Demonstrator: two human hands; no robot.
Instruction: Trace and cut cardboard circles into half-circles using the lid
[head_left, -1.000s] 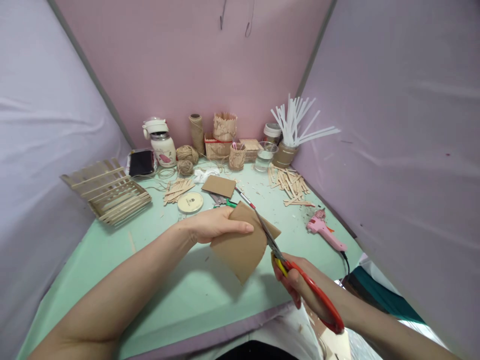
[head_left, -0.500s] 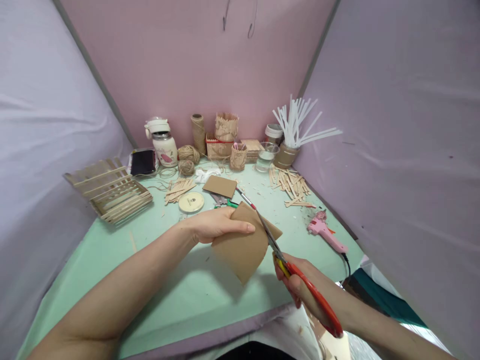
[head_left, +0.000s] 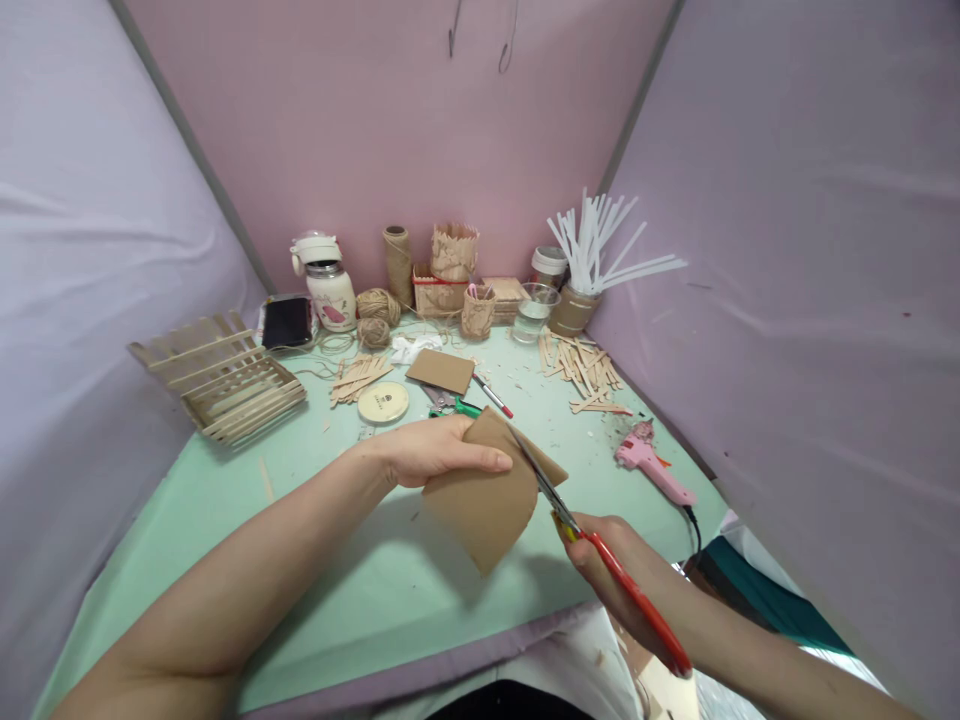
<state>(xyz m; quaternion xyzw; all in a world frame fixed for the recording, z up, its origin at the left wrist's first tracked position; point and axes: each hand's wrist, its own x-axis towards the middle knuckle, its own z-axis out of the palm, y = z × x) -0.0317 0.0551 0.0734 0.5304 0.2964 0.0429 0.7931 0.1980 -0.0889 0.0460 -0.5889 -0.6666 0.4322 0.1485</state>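
My left hand (head_left: 442, 450) grips a piece of brown cardboard (head_left: 487, 505) above the table, its thumb lying on the upper face. The cardboard has a curved cut edge on its right side, with a partly cut-off strip beyond the blades. In my right hand (head_left: 607, 560) are red-handled scissors (head_left: 637, 590), their blades across the cardboard and pointing up and left. Just behind the cardboard lie green-handled scissors (head_left: 454, 406), partly covered by a flat cardboard rectangle (head_left: 441, 371). A pen (head_left: 493, 395) rests to the right of that rectangle.
A pink glue gun (head_left: 652, 465) with a cord lies at right, near loose wooden sticks (head_left: 577, 370). A slatted stick basket (head_left: 232, 385) stands at left. Behind are a white bottle (head_left: 330, 298), twine balls (head_left: 377, 308), a water cup (head_left: 533, 313) and a pot of white glue sticks (head_left: 574, 310).
The scissor blades have closed further across the cardboard, and the handles have come together in my right hand. My left hand and the cardboard have barely shifted.
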